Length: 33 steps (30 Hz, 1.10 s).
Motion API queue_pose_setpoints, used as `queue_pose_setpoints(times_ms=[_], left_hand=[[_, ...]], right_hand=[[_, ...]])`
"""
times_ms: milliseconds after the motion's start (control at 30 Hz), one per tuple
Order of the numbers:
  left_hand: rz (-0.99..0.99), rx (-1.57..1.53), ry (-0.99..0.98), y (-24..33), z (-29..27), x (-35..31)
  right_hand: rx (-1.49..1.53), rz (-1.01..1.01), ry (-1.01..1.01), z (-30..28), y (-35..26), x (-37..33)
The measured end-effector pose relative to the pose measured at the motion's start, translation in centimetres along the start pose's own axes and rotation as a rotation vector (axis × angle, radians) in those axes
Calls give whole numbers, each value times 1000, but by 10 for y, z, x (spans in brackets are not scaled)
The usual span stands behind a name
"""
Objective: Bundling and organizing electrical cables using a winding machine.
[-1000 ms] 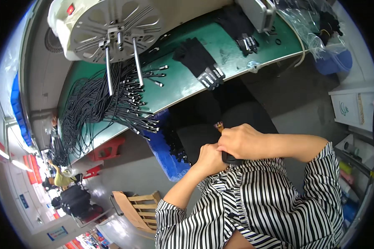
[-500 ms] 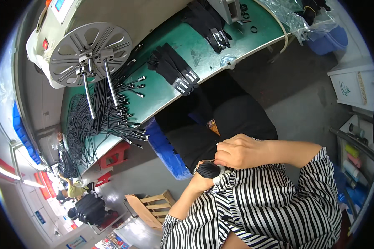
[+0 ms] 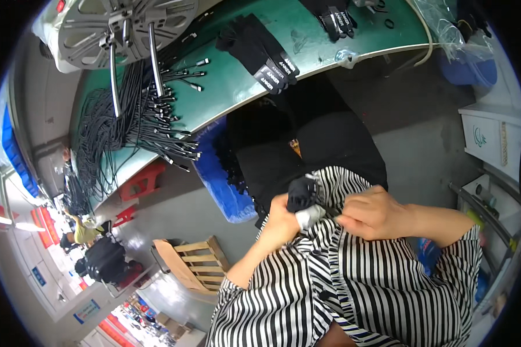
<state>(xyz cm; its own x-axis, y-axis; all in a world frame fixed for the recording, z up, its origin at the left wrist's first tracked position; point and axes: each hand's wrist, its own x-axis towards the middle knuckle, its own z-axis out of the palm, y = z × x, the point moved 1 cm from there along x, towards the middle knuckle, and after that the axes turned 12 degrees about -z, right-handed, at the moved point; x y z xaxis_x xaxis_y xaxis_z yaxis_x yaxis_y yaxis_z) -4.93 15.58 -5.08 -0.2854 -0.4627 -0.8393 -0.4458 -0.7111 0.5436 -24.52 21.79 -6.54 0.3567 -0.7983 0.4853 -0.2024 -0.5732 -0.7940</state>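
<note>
A black bundle [image 3: 303, 194], which looks like a coiled cable, stands upright in my left hand [image 3: 281, 222], in front of my striped shirt. Against its lower end sits a whitish piece [image 3: 311, 216] whose kind I cannot make out. To the right of the bundle and apart from it, my right hand [image 3: 369, 214] is closed, fingertips pinched. A small dark end shows by those fingertips, too unclear to name. Both hands are over my lap, below the table edge.
The green table [image 3: 214, 98] bears a heap of black cables [image 3: 121, 124], a spoked metal wheel [image 3: 127, 32] with rods, and bundles of black straps [image 3: 266, 52]. Nearby stand a blue-lined bin [image 3: 223, 179], a wooden slatted piece [image 3: 194, 263] and a white box [image 3: 495, 136]. Another person [image 3: 87, 231] is farther off.
My right hand has drawn away to the right from the bundle, which it was touching. The bundle now shows more fully in my left hand. The whole view has shifted.
</note>
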Motion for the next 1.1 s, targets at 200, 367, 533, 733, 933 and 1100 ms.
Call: queue_pose_setpoints(times_ms=[200, 367, 533, 733, 933, 1100], left_hand=[[341, 554, 376, 23, -9, 54], [606, 967, 605, 8, -10, 72], [504, 992, 497, 12, -20, 67], [532, 885, 450, 27, -22, 62], [738, 783, 452, 18, -18, 66], [991, 755, 776, 15, -24, 71]], right_hand=[[-278, 141, 62, 25, 16, 37], [-281, 347, 69, 52, 35, 49], [-43, 447, 113, 50, 37, 56], [-329, 151, 301, 29, 33, 61], [-7, 156, 101, 18, 60, 72], [296, 328, 266, 32, 64, 85]])
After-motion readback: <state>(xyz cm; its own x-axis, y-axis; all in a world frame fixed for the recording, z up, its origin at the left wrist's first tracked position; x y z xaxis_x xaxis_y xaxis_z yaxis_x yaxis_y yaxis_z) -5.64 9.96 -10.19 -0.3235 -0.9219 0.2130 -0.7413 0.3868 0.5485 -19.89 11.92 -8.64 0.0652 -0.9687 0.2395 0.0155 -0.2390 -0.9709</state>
